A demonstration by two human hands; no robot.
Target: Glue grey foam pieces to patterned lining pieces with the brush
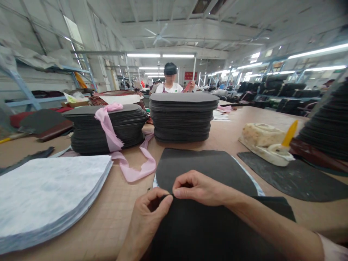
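My left hand [150, 214] pinches the top left corner of a black fabric piece [201, 228] between thumb and forefinger. Right beside it, my right hand [194, 186] pinches the same edge, its fingertips almost touching the left ones. The black fabric hangs toward me and fills the lower middle of the view. Behind my hands, a dark grey rounded panel [198, 165] lies flat on the table, with a pale blue-white sheet [255, 183] showing along its edges.
White sheets [54, 192] are stacked at left. Dark panel stacks stand behind: one [127, 123] tied with pink cloth strip [108, 130], another [182, 119] untied. A cream container [263, 139] with yellow nozzle [290, 133] sits on a dark panel [299, 177]. A person [170, 81] stands opposite.
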